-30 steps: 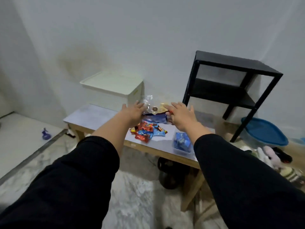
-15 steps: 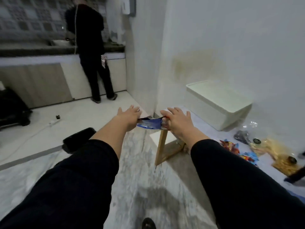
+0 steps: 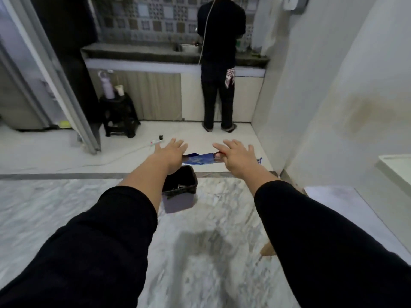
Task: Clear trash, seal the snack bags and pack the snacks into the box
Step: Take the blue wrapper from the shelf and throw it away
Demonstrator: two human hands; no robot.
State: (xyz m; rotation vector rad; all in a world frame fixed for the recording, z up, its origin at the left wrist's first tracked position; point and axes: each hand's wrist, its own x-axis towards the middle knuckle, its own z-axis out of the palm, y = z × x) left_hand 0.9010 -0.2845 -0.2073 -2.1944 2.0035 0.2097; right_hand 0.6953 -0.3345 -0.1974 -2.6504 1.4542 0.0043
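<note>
Head view, and both arms are stretched out over the floor, black sleeves pushed up the forearms. On the left, the left hand (image 3: 172,153) has its fingers spread and pointing away, back of the hand up, while the thumb side meets the left end of the blue wrapper (image 3: 199,158); the pinch itself is hidden under the hand, but the wrapper hangs from it. That wrapper is thin, glossy film, crumpled, deep blue with paler print, stretched flat between the two hands. Directly below the left fingers and the wrapper's left half sits the bin (image 3: 179,188): a squarish tub with rounded corners, dark liner inside, dull purple-grey walls, some scraps at the bottom. Moving right, the right hand (image 3: 235,157) also shows spread fingers, its thumb and forefinger nipping the wrapper's right end, where a touch of red shows. Under it all, polished grey-white marble floor (image 3: 211,241). Far right of the fingers, the pale tabletop (image 3: 347,210) and the corner of a white box (image 3: 398,165).
</note>
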